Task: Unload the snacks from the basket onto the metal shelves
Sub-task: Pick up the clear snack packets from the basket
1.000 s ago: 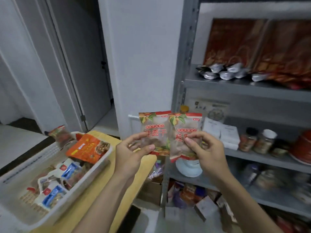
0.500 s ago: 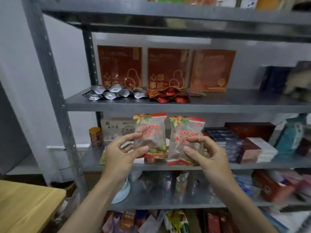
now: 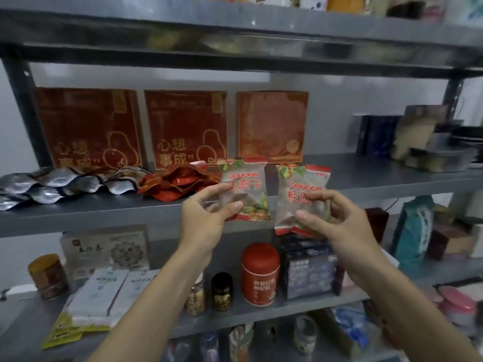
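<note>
Holding two snack packets upright before the middle metal shelf [image 3: 379, 176], I pinch the left packet [image 3: 245, 186] in my left grip [image 3: 206, 220] and the right packet [image 3: 300, 189] in my right grip [image 3: 339, 223]. They hang side by side, slightly apart, just right of the red wrappers [image 3: 177, 184], seemingly not yet touching the shelf.

桂圆干 in red on left packet [image 3: 245, 178], 桂圆 showing on right packet [image 3: 300, 182], 心想事成 in gold on left red box [image 3: 86, 126] and middle red box [image 3: 185, 126], at back of shelf [image 3: 366, 178]
</note>
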A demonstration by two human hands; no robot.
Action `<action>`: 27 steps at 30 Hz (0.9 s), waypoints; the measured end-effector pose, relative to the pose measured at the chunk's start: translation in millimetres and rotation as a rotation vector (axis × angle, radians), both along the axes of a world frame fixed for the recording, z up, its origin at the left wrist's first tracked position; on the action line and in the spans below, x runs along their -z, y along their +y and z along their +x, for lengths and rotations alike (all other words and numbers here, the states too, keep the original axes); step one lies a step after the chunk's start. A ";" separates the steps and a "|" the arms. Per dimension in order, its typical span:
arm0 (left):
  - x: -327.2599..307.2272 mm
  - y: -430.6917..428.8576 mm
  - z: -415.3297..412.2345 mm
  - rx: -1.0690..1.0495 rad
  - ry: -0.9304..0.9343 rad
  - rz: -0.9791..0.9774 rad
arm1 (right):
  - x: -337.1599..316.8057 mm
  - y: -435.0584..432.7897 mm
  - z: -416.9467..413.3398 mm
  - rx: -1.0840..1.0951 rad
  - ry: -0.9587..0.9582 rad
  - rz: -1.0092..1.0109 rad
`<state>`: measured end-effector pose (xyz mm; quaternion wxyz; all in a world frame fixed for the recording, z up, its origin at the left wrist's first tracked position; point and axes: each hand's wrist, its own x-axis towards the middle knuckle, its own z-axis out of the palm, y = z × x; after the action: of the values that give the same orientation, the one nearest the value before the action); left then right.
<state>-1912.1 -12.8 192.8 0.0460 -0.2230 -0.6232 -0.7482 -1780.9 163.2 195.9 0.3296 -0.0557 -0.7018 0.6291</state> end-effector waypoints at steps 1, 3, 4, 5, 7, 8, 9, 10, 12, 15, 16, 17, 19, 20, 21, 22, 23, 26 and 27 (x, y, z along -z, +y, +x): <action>-4.0 12.3 -11.2 -0.014 0.020 -0.003 | -4.2 13.5 -12.2 0.018 0.000 0.008; -12.4 33.4 -30.1 -0.033 0.056 -0.022 | -13.3 35.8 -34.0 0.031 -0.007 0.031; -15.9 42.9 -38.8 -0.034 0.059 -0.032 | -17.8 46.2 -45.2 0.029 -0.017 0.041; -18.5 51.8 -47.8 -0.031 0.057 -0.047 | -21.9 57.3 -56.8 0.025 -0.021 0.050; -22.4 67.3 -63.9 -0.040 0.037 -0.084 | -29.6 78.1 -81.2 0.013 -0.033 0.047; -23.6 73.7 -70.8 -0.054 0.033 -0.100 | -32.8 86.7 -93.4 0.008 -0.046 0.043; -23.6 79.3 -77.2 -0.070 0.035 -0.117 | -34.7 95.9 -105.8 -0.002 -0.064 0.039; -23.3 84.8 -82.8 -0.084 0.037 -0.133 | -36.0 104.0 -117.8 -0.022 -0.080 0.028; -21.5 93.8 -92.4 -0.118 0.049 -0.163 | -36.7 119.6 -142.1 -0.074 -0.108 -0.009; -16.1 106.2 -106.1 -0.209 0.079 -0.239 | -35.3 138.4 -177.2 -0.130 -0.159 -0.013; -14.4 109.1 -108.0 -0.238 0.091 -0.278 | -33.7 143.5 -187.9 -0.148 -0.178 -0.020; -13.1 111.5 -108.6 -0.271 0.103 -0.321 | -32.0 148.6 -198.4 -0.162 -0.195 -0.026; -10.9 114.0 -108.8 -0.329 0.135 -0.394 | -29.8 157.2 -218.0 -0.181 -0.221 -0.026; -10.0 114.2 -108.5 -0.354 0.157 -0.426 | -29.3 160.4 -226.6 -0.190 -0.232 -0.019; -10.1 114.4 -107.0 -0.378 0.184 -0.463 | -29.0 163.1 -234.9 -0.200 -0.239 -0.009; -9.9 114.5 -106.0 -0.398 0.214 -0.499 | -28.2 165.2 -242.6 -0.208 -0.242 0.010; -9.7 114.4 -105.2 -0.417 0.237 -0.536 | -27.8 166.4 -248.5 -0.215 -0.246 0.043; -10.3 114.7 -100.7 -0.451 0.257 -0.588 | -24.5 168.2 -263.6 -0.233 -0.279 0.142; -10.7 114.8 -98.5 -0.456 0.246 -0.596 | -23.3 168.4 -266.9 -0.236 -0.295 0.174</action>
<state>-2010.6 102.0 203.5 0.2188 -0.1706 -0.8363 -0.4728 -2047.8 331.6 219.2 0.1507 -0.0357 -0.7958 0.5854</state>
